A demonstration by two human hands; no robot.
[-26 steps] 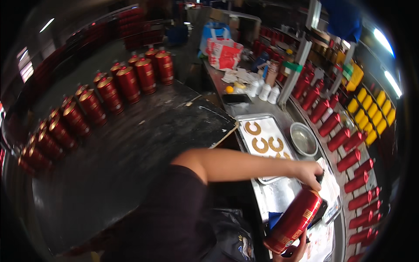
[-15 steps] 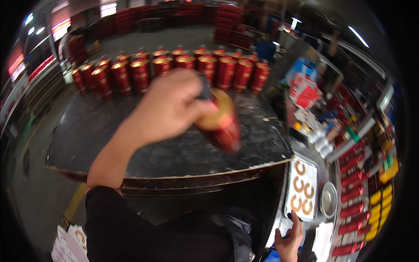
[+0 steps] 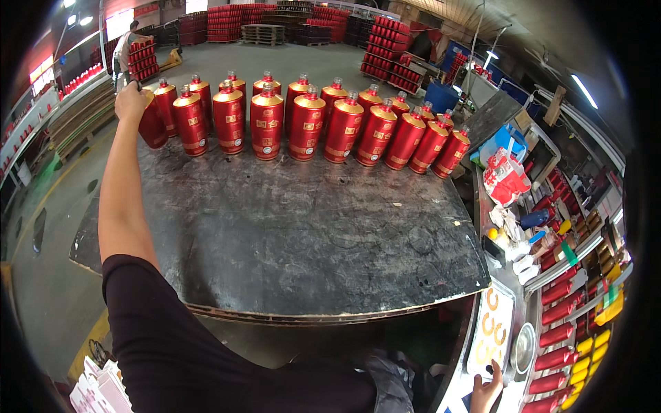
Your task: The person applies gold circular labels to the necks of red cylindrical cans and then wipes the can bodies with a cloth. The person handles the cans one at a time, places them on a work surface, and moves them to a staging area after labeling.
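Observation:
At the left end of the table my left hand (image 3: 129,102) is closed round the neck of a red bottle (image 3: 153,125) with a gold shoulder. The bottle looks upright, beside a neighbouring red bottle (image 3: 165,107); the fingers partly hide its top. Several matching bottles stand in staggered rows along the far side of the black table (image 3: 296,227). At the lower right, my right hand (image 3: 486,392) has its thumb and forefinger apart, at the near end of a white tray (image 3: 506,306). Gold C-shaped pieces lie on that tray. Something dark shows at a fingertip.
A round metal bowl (image 3: 525,347) sits right of the tray. Farther along that side bench are a red-and-white bag (image 3: 506,177), a phone (image 3: 493,249) and cloths. Red bottles line a rack (image 3: 556,337) at the right. A person (image 3: 124,51) stands in the left background.
My left hand has carried the bottle from above the middle of the table to the row's left end, turning it from tilted to upright. My head view has shifted; my right hand stays by the tray.

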